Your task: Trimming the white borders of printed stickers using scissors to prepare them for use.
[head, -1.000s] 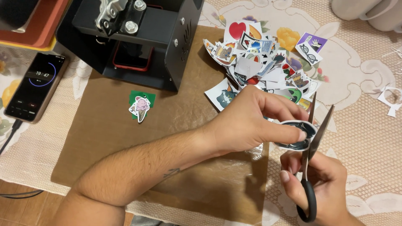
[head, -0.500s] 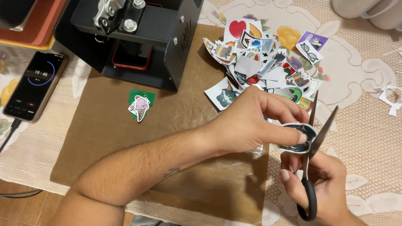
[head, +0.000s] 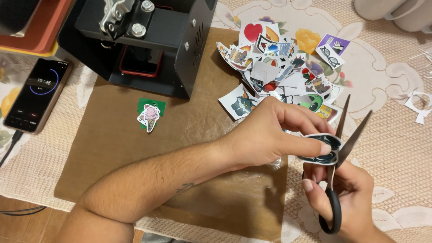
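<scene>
My left hand (head: pixel 274 135) reaches across from the left and pinches a small dark round sticker (head: pixel 325 149) with a white border. My right hand (head: pixel 346 195) grips black-handled scissors (head: pixel 342 148), blades apart, with the sticker's edge between them. Just beyond the hands lies a pile of cut-out stickers (head: pixel 281 67) on the lace tablecloth. A single ice-cream sticker (head: pixel 149 116) rests on a green square on the brown sheet (head: pixel 135 157).
A black press machine (head: pixel 144 40) stands at the back left on the brown sheet. A phone (head: pixel 38 94) with a lit timer screen lies at the left, cable attached. White paper scraps (head: pixel 420 105) lie at the right edge.
The scissor blades have opened a little wider and the sticker has turned slightly in my left fingers. Both hands stay in the same place.
</scene>
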